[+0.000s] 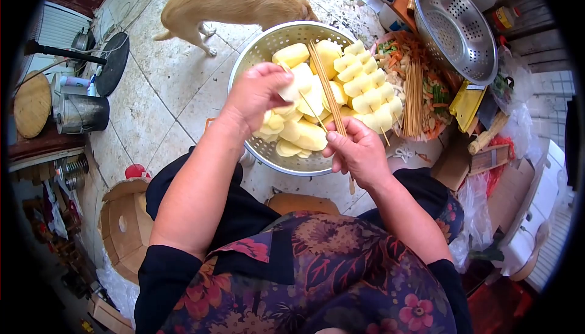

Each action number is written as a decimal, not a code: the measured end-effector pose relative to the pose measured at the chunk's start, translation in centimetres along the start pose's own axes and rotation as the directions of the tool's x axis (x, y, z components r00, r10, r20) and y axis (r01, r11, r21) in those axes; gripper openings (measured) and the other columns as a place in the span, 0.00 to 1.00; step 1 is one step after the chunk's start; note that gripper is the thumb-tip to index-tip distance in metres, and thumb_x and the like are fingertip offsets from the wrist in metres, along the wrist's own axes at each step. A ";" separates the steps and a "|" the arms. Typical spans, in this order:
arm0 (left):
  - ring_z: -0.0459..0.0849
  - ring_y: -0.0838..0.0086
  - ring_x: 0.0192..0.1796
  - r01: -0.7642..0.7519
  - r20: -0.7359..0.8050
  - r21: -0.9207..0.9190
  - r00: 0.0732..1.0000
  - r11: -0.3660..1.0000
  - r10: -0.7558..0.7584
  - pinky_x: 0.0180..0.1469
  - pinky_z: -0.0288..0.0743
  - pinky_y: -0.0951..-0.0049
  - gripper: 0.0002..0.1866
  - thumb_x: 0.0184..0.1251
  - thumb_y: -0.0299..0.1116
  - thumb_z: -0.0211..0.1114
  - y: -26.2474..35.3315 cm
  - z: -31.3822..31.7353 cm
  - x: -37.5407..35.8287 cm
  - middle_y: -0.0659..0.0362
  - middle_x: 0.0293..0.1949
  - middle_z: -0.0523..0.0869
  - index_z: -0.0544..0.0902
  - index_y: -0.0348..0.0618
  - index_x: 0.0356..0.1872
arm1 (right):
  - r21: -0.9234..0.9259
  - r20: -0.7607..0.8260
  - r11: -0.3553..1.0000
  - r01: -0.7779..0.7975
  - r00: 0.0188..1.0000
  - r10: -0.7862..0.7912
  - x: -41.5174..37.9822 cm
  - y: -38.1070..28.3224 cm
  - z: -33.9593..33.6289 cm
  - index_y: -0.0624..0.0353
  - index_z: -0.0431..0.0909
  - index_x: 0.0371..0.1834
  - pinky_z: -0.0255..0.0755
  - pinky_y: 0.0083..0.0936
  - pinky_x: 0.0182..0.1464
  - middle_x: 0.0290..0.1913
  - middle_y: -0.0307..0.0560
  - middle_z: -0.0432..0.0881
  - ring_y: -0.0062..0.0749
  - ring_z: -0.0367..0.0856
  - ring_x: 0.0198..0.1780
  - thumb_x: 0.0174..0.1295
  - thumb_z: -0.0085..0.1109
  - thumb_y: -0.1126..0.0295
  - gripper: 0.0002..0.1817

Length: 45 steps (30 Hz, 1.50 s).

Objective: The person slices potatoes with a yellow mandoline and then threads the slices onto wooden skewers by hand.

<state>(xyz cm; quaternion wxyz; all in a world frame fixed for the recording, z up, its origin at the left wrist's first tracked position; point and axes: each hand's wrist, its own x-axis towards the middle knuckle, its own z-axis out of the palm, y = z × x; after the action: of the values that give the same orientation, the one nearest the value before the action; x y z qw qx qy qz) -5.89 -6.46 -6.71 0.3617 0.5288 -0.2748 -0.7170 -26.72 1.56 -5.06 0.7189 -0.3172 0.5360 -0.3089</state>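
Note:
A metal colander [244, 60] holds peeled potatoes [291, 55], pale slices [304, 134] and, on its right side, skewered potato slices [373, 93]. Over the colander, my left hand [261, 90] pinches a potato slice at its fingertips. My right hand [356, 150] is closed around a bundle of wooden skewers [326, 84], which slants up across the potatoes. One single skewer [312, 112] runs from my right fingertips toward the slice at my left hand. Whether its tip has entered the slice cannot be made out.
A tan dog [225, 3] stands behind the colander. To the right are more skewers [413, 99] on a tray of chopped vegetables [440, 90], and a second colander [457, 26]. A cardboard box [125, 224] lies at lower left, a black bucket [84, 113] farther left.

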 end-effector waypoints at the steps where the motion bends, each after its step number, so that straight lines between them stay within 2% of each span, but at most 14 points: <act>1: 0.83 0.71 0.39 -0.090 -0.087 -0.059 0.993 0.994 0.085 0.42 0.82 0.67 0.10 0.61 0.32 0.65 0.3 -0.5 0.2 0.59 0.39 0.82 0.76 0.41 0.40 | 0.006 0.022 1.000 -0.024 0.999 0.024 0.0 0.1 -0.2 0.59 0.72 0.46 0.60 0.10 0.17 0.25 0.38 0.80 0.16 0.72 0.16 0.64 0.55 0.68 0.10; 4: 0.83 0.71 0.39 -0.117 -0.083 -0.163 0.991 0.980 0.105 0.42 0.82 0.68 0.11 0.61 0.31 0.64 0.8 -1.9 0.9 0.59 0.38 0.83 0.76 0.42 0.42 | 0.013 0.049 0.998 -0.054 0.997 0.054 0.0 0.2 -0.4 0.59 0.72 0.46 0.60 0.10 0.16 0.24 0.38 0.80 0.16 0.73 0.16 0.64 0.56 0.67 0.11; 10: 0.83 0.72 0.34 0.050 0.043 0.036 0.998 0.998 -0.051 0.35 0.80 0.74 0.10 0.59 0.32 0.67 0.0 0.2 -0.3 0.57 0.34 0.83 0.79 0.38 0.37 | 0.065 0.026 0.998 -0.013 1.000 0.012 -0.1 0.5 -0.1 0.61 0.70 0.52 0.65 0.12 0.17 0.24 0.39 0.80 0.18 0.76 0.18 0.63 0.57 0.70 0.15; 12: 0.82 0.74 0.33 0.114 0.215 0.173 0.965 0.978 -0.151 0.34 0.80 0.74 0.11 0.58 0.33 0.68 -0.7 1.5 -1.0 0.58 0.34 0.83 0.80 0.39 0.37 | 0.109 0.019 0.994 0.001 1.000 -0.003 0.1 0.7 -0.1 0.61 0.69 0.53 0.67 0.12 0.18 0.24 0.39 0.80 0.18 0.77 0.19 0.63 0.58 0.70 0.17; 17: 0.82 0.76 0.29 0.168 0.282 0.185 0.935 0.968 -0.216 0.32 0.79 0.78 0.11 0.57 0.32 0.68 -1.4 1.7 -1.1 0.58 0.34 0.83 0.80 0.37 0.38 | 0.130 0.063 0.991 -0.014 0.998 0.006 0.3 0.6 -0.4 0.64 0.72 0.50 0.69 0.13 0.19 0.25 0.40 0.80 0.19 0.78 0.19 0.63 0.59 0.69 0.15; 22: 0.83 0.75 0.35 0.008 -0.023 0.149 1.000 0.989 -0.004 0.39 0.79 0.76 0.12 0.57 0.32 0.68 -0.9 -1.4 1.5 0.59 0.37 0.83 0.80 0.39 0.40 | 0.132 0.004 0.991 0.011 1.000 -0.012 0.2 0.2 -0.6 0.62 0.73 0.47 0.69 0.13 0.19 0.25 0.41 0.80 0.20 0.77 0.19 0.63 0.58 0.69 0.13; 25: 0.84 0.62 0.40 -0.030 -0.099 0.899 0.959 0.438 0.267 0.45 0.77 0.68 0.17 0.50 0.34 0.70 -2.0 -2.5 2.5 0.52 0.39 0.83 0.81 0.38 0.41 | 0.126 -0.025 0.992 0.003 1.000 0.000 0.2 0.3 -0.6 0.61 0.73 0.46 0.70 0.14 0.19 0.25 0.40 0.80 0.21 0.77 0.18 0.63 0.58 0.69 0.11; 28: 0.82 0.57 0.43 -0.051 -0.021 0.982 0.928 0.184 0.371 0.48 0.76 0.64 0.16 0.48 0.35 0.70 -3.1 -2.1 1.9 0.50 0.39 0.83 0.82 0.41 0.39 | 0.120 -0.025 0.993 -0.002 1.000 0.006 0.2 0.4 -0.6 0.61 0.73 0.46 0.69 0.14 0.19 0.25 0.40 0.80 0.21 0.77 0.18 0.63 0.58 0.69 0.11; 35: 0.82 0.63 0.34 0.005 -0.059 0.985 0.951 0.175 0.305 0.37 0.75 0.64 0.11 0.46 0.32 0.71 -2.0 -1.3 1.8 0.52 0.34 0.83 0.78 0.41 0.27 | 0.067 -0.006 0.998 0.010 1.000 -0.010 0.0 0.4 -0.6 0.61 0.74 0.45 0.68 0.13 0.20 0.24 0.40 0.79 0.20 0.76 0.18 0.64 0.58 0.69 0.11; 36: 0.82 0.63 0.34 0.005 -0.059 0.985 0.950 0.175 0.306 0.37 0.75 0.64 0.11 0.46 0.32 0.71 -1.8 -1.5 2.0 0.52 0.34 0.83 0.78 0.41 0.27 | 0.067 -0.005 0.998 0.011 1.000 -0.010 0.0 0.5 -0.6 0.61 0.74 0.45 0.68 0.13 0.20 0.24 0.40 0.79 0.20 0.76 0.18 0.64 0.58 0.69 0.11; 38: 0.82 0.69 0.31 0.049 -0.208 0.823 0.953 0.565 0.221 0.35 0.76 0.69 0.10 0.48 0.31 0.69 -1.0 -2.2 2.5 0.56 0.31 0.82 0.77 0.42 0.29 | 0.053 0.059 0.999 0.003 0.998 -0.007 0.0 0.7 -0.8 0.62 0.74 0.46 0.69 0.13 0.20 0.24 0.40 0.79 0.20 0.76 0.18 0.63 0.58 0.69 0.11; 39: 0.82 0.69 0.31 0.050 -0.209 0.824 0.952 0.565 0.222 0.35 0.76 0.69 0.10 0.48 0.31 0.69 -0.6 -2.5 2.8 0.56 0.31 0.82 0.77 0.42 0.29 | 0.054 0.061 0.999 0.004 0.998 -0.007 -0.2 0.6 -0.8 0.62 0.74 0.46 0.69 0.13 0.20 0.24 0.40 0.79 0.20 0.76 0.18 0.63 0.58 0.69 0.11; 41: 0.82 0.72 0.34 -0.126 -0.316 0.198 0.930 0.972 0.185 0.33 0.78 0.72 0.08 0.52 0.28 0.66 0.4 -3.0 2.8 0.56 0.31 0.82 0.78 0.42 0.34 | 0.039 0.091 0.998 -0.041 0.995 0.037 -0.5 0.3 -0.7 0.62 0.74 0.46 0.66 0.11 0.20 0.24 0.37 0.79 0.16 0.75 0.19 0.64 0.57 0.69 0.11; 45: 0.81 0.72 0.38 -0.238 -0.309 -0.068 0.929 0.969 0.206 0.37 0.78 0.71 0.13 0.61 0.29 0.61 1.9 -3.8 2.1 0.57 0.40 0.81 0.73 0.42 0.46 | -0.007 0.101 0.999 -0.049 0.994 0.050 -0.8 0.0 -0.7 0.62 0.75 0.47 0.66 0.11 0.20 0.24 0.37 0.78 0.16 0.75 0.19 0.64 0.57 0.69 0.11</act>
<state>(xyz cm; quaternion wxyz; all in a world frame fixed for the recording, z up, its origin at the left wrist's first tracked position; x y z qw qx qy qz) -2.25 -9.33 -7.53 0.5049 0.5772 -0.2372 -0.5964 -27.59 2.09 -4.78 0.7517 -0.3204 0.5073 -0.2735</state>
